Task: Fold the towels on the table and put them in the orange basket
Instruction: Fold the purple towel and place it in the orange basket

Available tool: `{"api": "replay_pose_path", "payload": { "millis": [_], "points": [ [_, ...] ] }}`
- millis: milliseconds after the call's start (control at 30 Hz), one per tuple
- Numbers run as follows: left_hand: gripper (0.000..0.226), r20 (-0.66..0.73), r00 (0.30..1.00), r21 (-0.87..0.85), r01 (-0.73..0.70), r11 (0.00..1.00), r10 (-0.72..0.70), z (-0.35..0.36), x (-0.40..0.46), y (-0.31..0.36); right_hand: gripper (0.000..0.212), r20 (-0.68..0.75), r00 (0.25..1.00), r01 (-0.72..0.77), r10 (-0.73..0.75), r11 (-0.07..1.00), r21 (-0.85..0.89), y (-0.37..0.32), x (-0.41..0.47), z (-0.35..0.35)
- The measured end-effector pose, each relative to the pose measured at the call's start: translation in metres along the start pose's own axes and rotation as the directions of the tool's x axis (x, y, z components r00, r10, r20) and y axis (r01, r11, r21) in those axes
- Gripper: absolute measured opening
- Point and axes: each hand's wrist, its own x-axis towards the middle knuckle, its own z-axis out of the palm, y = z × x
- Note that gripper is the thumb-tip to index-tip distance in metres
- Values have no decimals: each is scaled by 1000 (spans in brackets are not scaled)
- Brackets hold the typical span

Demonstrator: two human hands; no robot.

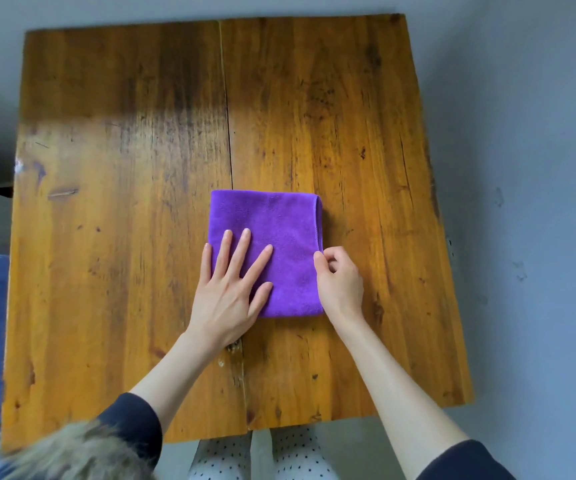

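**Worn varnished wood, plush purple cloth**

From my remote seat I see the table (113, 237) as two wide wooden planks with a dark seam between them, varnished amber, grain streaked and flecked with dark spots. The finish throws a pale sheen across its far left part and looks scuffed near the left edge. The towel (279, 230) is matt purple cloth, soft and fuzzy, with a stitched hem along its right edge. The dark sleeves (134, 424) look like smooth matt fabric.
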Motion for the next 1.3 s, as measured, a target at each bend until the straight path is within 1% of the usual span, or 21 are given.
{"api": "replay_pose_path", "payload": {
  "millis": [33, 67, 100, 133, 167, 200, 233, 267, 300, 400, 467, 567, 700, 867, 1033, 1133, 1200, 1300],
  "points": [
    [57, 1, 1000, -3, 3, 1000, -3, 0, 0, 1, 12, -4, 1000, -16, 16, 1000, -8, -1, 1, 0],
    [57, -2, 1000, -16, 7, 1000, -7, 0, 0, 1, 9, -45, 999, -3, 0, 999, -50, -1, 0, 1],
    [57, -11, 1000, -36, 8, 999, -9, -1, 0, 2, 10, -126, 990, 53, -70, 989, -137, -1, -3, 1],
    [56, -26, 1000, -57, 6, 998, -8, -3, 0, 2, 15, -202, 959, 144, -197, 957, -250, -1, -6, 2],
    [54, -46, 999, -75, -1, 997, -2, -5, 1, 2, 23, -232, 911, 250, -341, 903, -349, -1, -10, 4],
    [53, -72, 997, -87, -12, 996, 6, -8, 5, 1, 30, -221, 856, 352, -468, 839, -415, -3, -13, 8],
    [51, -99, 995, -92, -24, 996, 15, -11, 11, 0, 36, -177, 814, 433, -554, 780, -451, -5, -12, 12],
    [50, -122, 992, -92, -33, 995, 22, -13, 19, -2, 42, -114, 795, 487, -596, 739, -466, -7, -9, 17],
    [49, -137, 990, -92, -39, 995, 26, -16, 29, -4, 47, -53, 793, 515, -607, 714, -473, -10, -3, 21],
    [50, -135, 991, -90, -32, 995, 20, -18, 54, -11, 55, 93, 811, 533, -578, 663, -525, -10, 21, 28],
    [51, -115, 993, -80, -17, 997, 8, -14, 59, -14, 58, 144, 819, 533, -556, 643, -550, -3, 33, 29],
    [52, -133, 991, -80, -1, 997, -9, -5, 57, -16, 59, 147, 804, 553, -576, 636, -539, 6, 38, 32],
    [52, -149, 989, -56, 5, 998, -13, 4, 60, -16, 59, 126, 809, 542, -574, 645, -539, 10, 43, 37],
    [53, -87, 996, -47, 5, 999, -9, 3, 55, -13, 59, 192, 835, 521, -516, 627, -579, 10, 41, 34],
    [53, -81, 996, -102, -32, 994, 23, 2, 15, -6, 55, 120, 833, 505, -540, 653, -564, 15, 9, 29],
    [52, -40, 999, -82, -25, 996, 22, 6, -11, 1, 56, 168, 855, 487, -491, 647, -587, 31, -10, 31],
    [53, -10, 1000, -79, -19, 997, 18, 5, -14, 3, 57, 189, 870, 469, -455, 643, -606, 35, -9, 30],
    [51, 20, 1000, -142, -10, 990, 13, -2, -9, 2, 58, 212, 872, 469, -440, 629, -621, 29, -5, 31]
  ]
}}
